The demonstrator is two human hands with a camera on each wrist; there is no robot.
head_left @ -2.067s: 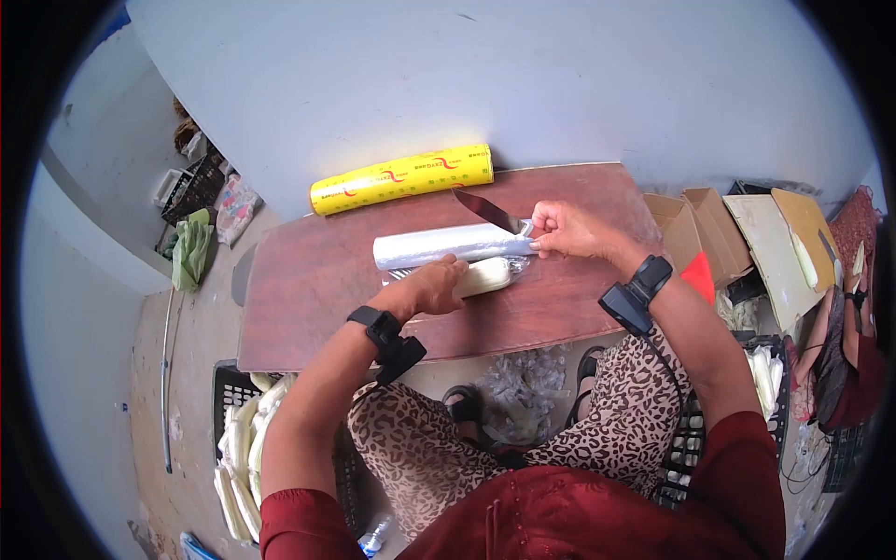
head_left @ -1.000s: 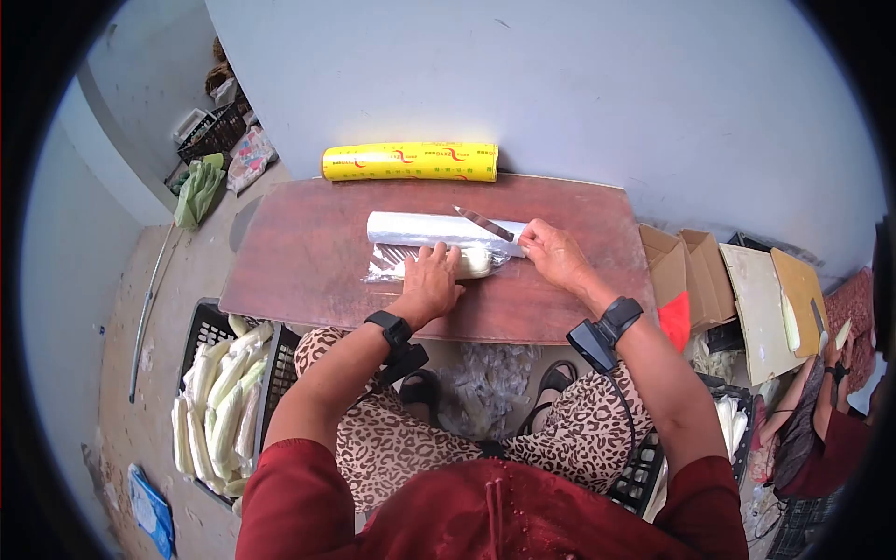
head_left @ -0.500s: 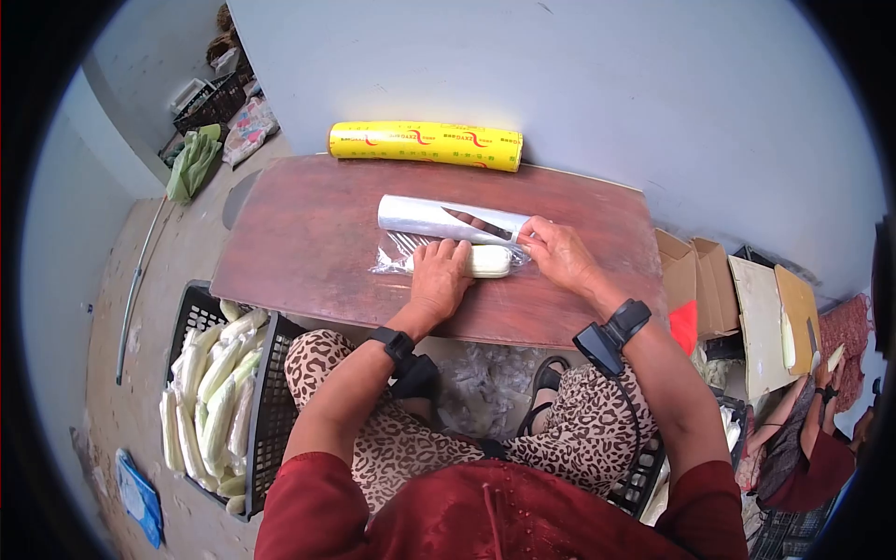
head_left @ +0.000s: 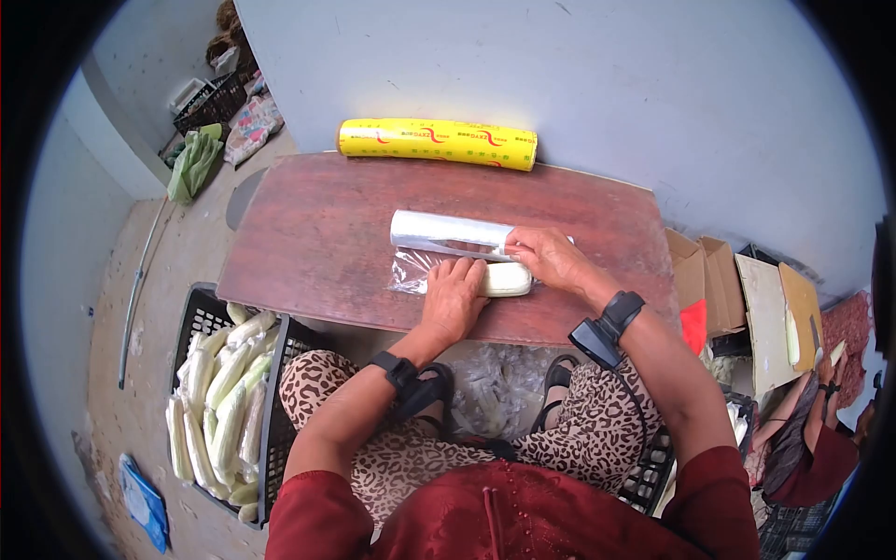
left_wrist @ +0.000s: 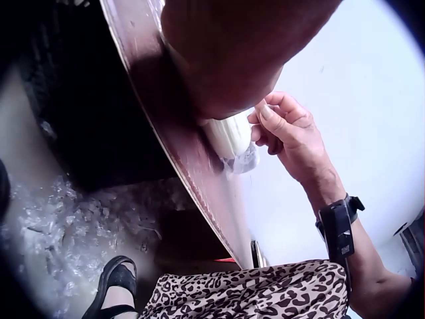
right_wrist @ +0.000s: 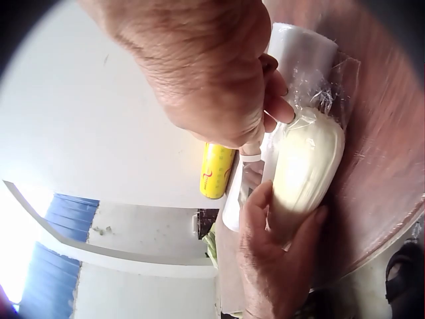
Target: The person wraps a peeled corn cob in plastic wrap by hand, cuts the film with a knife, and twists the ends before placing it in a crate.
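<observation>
On the red-brown table (head_left: 308, 224) lies a pale ear of corn (head_left: 509, 279), partly in clear cling film (head_left: 409, 271). My left hand (head_left: 455, 297) holds it from the near side; in the right wrist view the thumb and fingers lie along both sides of the ear. A silvery roll of cling film (head_left: 448, 227) lies just behind it. My right hand (head_left: 555, 257) grips a knife (head_left: 467, 248), its blade pointing left along the roll's near side. In the right wrist view the right fingertips (right_wrist: 282, 109) are close to the film at the corn's end; the palm hides the handle.
A yellow printed roll (head_left: 439, 143) lies at the table's back edge by the wall. Black crates of corn stand on the floor, one at the left (head_left: 280, 411). Cardboard boxes (head_left: 709, 280) are at the right, with another person (head_left: 812, 448) beyond. Plastic scraps (head_left: 495, 387) lie under the table.
The knife has swung down from above the silvery roll to lie along its near side. The right hand has come in over the roll's right end. The left hand stays on the corn.
</observation>
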